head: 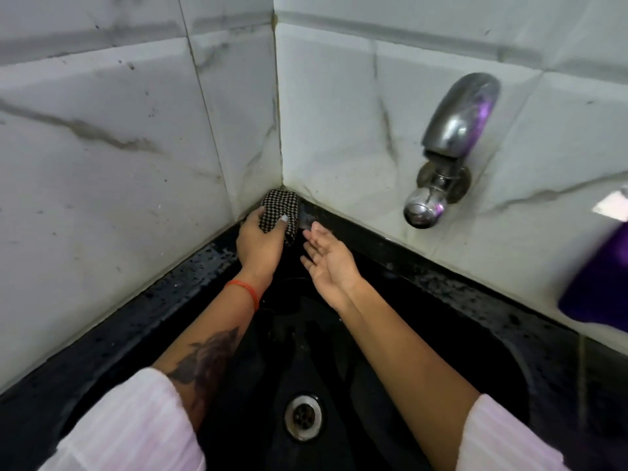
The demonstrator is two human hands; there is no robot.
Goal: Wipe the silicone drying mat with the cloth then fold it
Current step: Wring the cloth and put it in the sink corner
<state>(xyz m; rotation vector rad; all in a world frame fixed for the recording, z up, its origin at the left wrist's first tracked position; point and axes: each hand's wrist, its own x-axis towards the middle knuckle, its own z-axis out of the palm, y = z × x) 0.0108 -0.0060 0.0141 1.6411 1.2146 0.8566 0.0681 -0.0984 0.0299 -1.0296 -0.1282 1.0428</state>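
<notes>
A small black-and-white checked cloth (279,207), folded into a wad, sits in the far corner of the black sink ledge where two tiled walls meet. My left hand (260,241) grips it from the near side, thumb over its front. My right hand (328,258) hovers just right of the cloth, palm up, fingers spread, holding nothing. No silicone drying mat can be made out; the sink surface below the hands is uniformly dark.
A black sink basin (441,351) with a metal drain (302,416) lies under my forearms. A chrome tap (448,147) juts from the right wall. A blurred purple object (598,283) stands on the right ledge. White marble-look tiles close off the far sides.
</notes>
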